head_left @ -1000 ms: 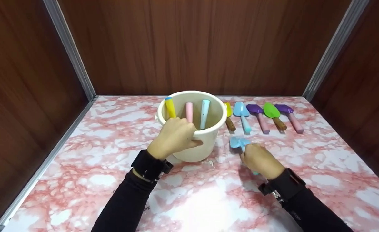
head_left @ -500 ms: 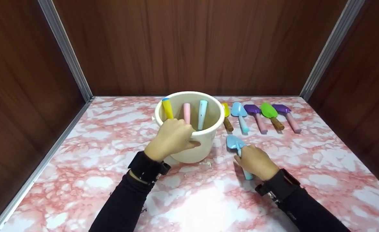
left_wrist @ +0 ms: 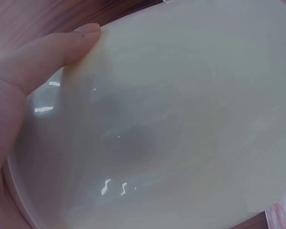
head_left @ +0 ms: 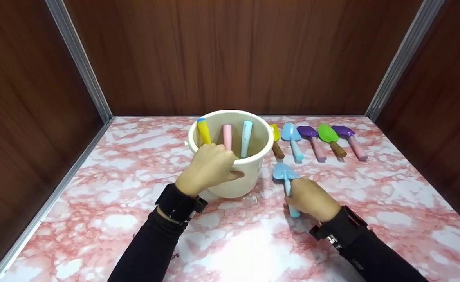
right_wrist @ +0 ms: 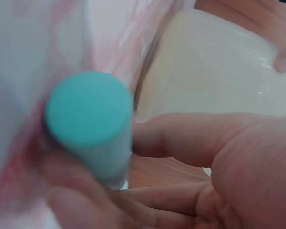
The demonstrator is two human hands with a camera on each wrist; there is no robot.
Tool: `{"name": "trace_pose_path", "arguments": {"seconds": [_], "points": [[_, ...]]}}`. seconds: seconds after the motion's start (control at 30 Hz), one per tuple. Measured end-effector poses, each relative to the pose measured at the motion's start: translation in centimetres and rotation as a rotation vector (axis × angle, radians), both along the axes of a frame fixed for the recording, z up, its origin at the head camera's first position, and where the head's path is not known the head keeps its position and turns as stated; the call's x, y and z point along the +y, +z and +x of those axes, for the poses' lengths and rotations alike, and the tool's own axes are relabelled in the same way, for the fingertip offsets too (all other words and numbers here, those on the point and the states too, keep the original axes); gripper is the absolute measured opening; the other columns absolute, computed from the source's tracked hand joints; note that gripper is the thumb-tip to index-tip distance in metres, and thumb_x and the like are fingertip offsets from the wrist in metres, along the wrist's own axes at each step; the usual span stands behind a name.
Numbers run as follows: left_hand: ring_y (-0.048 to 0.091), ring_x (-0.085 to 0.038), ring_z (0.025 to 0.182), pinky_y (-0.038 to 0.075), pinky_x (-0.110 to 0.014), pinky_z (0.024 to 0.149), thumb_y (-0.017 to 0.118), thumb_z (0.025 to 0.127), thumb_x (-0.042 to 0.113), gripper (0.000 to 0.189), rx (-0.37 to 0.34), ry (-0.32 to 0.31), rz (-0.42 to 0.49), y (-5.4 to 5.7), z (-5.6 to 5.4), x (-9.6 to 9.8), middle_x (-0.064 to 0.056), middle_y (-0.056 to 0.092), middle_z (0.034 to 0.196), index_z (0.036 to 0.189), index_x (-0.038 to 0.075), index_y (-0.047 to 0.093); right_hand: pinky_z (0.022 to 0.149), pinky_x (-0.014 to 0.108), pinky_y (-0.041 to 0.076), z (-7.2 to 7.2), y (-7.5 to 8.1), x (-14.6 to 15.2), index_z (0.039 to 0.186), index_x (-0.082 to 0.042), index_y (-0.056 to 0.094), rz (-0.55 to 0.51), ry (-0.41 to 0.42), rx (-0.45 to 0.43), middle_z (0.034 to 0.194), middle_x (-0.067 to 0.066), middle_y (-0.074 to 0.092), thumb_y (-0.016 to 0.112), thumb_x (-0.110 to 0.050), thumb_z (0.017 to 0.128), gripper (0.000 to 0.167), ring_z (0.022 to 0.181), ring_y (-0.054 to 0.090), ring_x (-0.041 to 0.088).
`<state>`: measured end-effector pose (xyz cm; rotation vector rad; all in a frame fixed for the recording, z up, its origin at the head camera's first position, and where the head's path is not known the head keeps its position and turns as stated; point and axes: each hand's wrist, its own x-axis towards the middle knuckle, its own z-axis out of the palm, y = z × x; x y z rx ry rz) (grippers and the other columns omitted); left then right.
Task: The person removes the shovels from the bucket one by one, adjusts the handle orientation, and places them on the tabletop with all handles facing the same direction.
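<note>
My left hand (head_left: 208,167) grips the near rim of a cream bucket (head_left: 237,182), its thumb against the outer wall in the left wrist view. Inside the bucket stand tools with their handles up: a yellow handle (head_left: 204,131) with a blue end, a pink handle (head_left: 227,136) and a light blue handle (head_left: 246,138). Right of the bucket, my right hand (head_left: 311,197) holds a light blue toy shovel (head_left: 285,171) by its handle, blade pointing away from me. Up close in the right wrist view is the handle's turquoise end (right_wrist: 89,109), between thumb and fingers.
Behind my right hand lies a row of shovels: a yellow one (head_left: 278,150) partly hidden by the bucket, a light blue one (head_left: 291,133), a purple one (head_left: 308,132), a green one (head_left: 327,133) and another purple one (head_left: 343,131). Wooden panels (head_left: 230,58) enclose the marbled table (head_left: 136,219).
The light blue shovel in my right hand has turned, its handle end swinging left and its blade shifting slightly left. My left hand keeps its grip on the bucket rim.
</note>
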<state>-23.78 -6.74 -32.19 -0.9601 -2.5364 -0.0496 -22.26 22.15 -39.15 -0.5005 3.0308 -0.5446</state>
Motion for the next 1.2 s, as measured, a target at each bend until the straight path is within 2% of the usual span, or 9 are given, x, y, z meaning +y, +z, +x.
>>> {"name": "trace_pose_path", "arguments": {"seconds": [0.13, 0.3, 0.47, 0.8, 1.2], "points": [[0.054, -0.019, 0.053, 0.045, -0.039, 0.05, 0.087, 0.087, 0.051, 0.048, -0.004, -0.01, 0.007, 0.0, 0.1, 0.0, 0.004, 0.041, 0.057, 0.066, 0.012, 0.068, 0.057, 0.033, 0.042, -0.3, -0.6, 0.0, 0.068, -0.014, 0.046, -0.007, 0.017, 0.054, 0.061, -0.003, 0.039, 0.076, -0.007, 0.093, 0.04, 0.055, 0.048, 0.015], [0.052, -0.018, 0.052, 0.046, -0.039, 0.049, 0.087, 0.087, 0.051, 0.049, 0.0, -0.005, 0.003, -0.1, 0.1, -0.1, 0.004, 0.04, 0.057, 0.065, 0.012, 0.068, 0.056, 0.032, 0.039, -0.9, -1.1, 0.1, 0.069, -0.014, 0.045, -0.03, 0.016, 0.036, 0.061, -0.005, 0.036, 0.073, -0.011, 0.099, 0.041, 0.054, 0.044, 0.013], [0.053, -0.018, 0.052, 0.046, -0.039, 0.049, 0.087, 0.087, 0.051, 0.049, 0.003, -0.001, 0.01, -0.1, 0.1, -0.2, 0.004, 0.04, 0.057, 0.065, 0.012, 0.068, 0.054, 0.031, 0.037, -1.7, -1.6, 0.2, 0.073, -0.012, 0.053, -0.073, -0.001, 0.006, 0.063, -0.003, 0.041, 0.07, -0.013, 0.102, 0.034, 0.054, 0.045, 0.013], [0.059, -0.022, 0.054, 0.05, -0.043, 0.051, 0.089, 0.085, 0.049, 0.049, 0.026, -0.012, 0.025, -0.1, 0.0, -0.2, 0.004, 0.041, 0.058, 0.063, 0.013, 0.065, 0.055, 0.033, 0.042, -2.5, -2.0, 0.3, 0.076, -0.009, 0.057, -0.082, -0.005, 0.053, 0.065, 0.0, 0.049, 0.07, -0.018, 0.103, 0.032, 0.054, 0.051, 0.015], [0.055, -0.021, 0.054, 0.048, -0.043, 0.051, 0.088, 0.086, 0.049, 0.049, -0.001, -0.011, 0.022, 0.0, 0.1, -0.1, 0.004, 0.039, 0.058, 0.064, 0.012, 0.065, 0.053, 0.031, 0.042, -2.3, -1.7, 0.2, 0.072, -0.011, 0.056, -0.091, -0.028, -0.024, 0.063, 0.0, 0.05, 0.069, -0.017, 0.104, 0.034, 0.05, 0.051, 0.012]]}}
